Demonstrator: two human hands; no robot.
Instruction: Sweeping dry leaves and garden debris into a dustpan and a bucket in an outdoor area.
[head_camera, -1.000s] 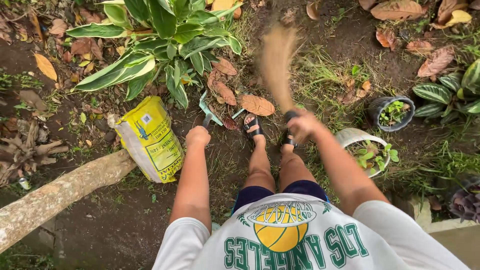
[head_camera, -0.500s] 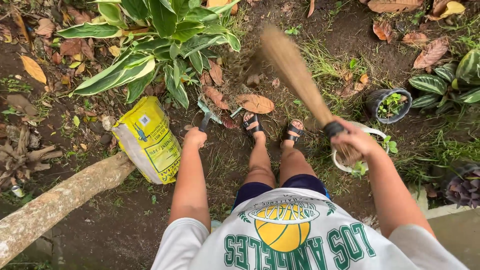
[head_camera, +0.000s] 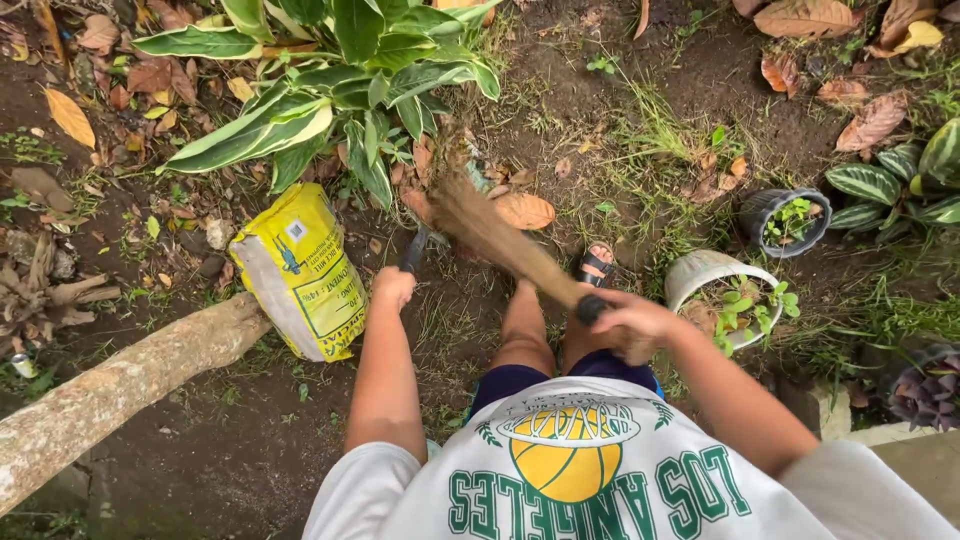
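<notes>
I am mid-sweep: my right hand (head_camera: 628, 325) is closed round the bound neck of a tan stick broom (head_camera: 495, 232), bristles down among brown fallen leaves (head_camera: 523, 210) at twelve o'clock. My left hand (head_camera: 393, 286) grips a dark-handled green dustpan (head_camera: 413, 250), mostly hidden. Bare soil, a yellow woven sack (head_camera: 298, 268) at nine o'clock, a white plant pot (head_camera: 700, 272) at three.
</notes>
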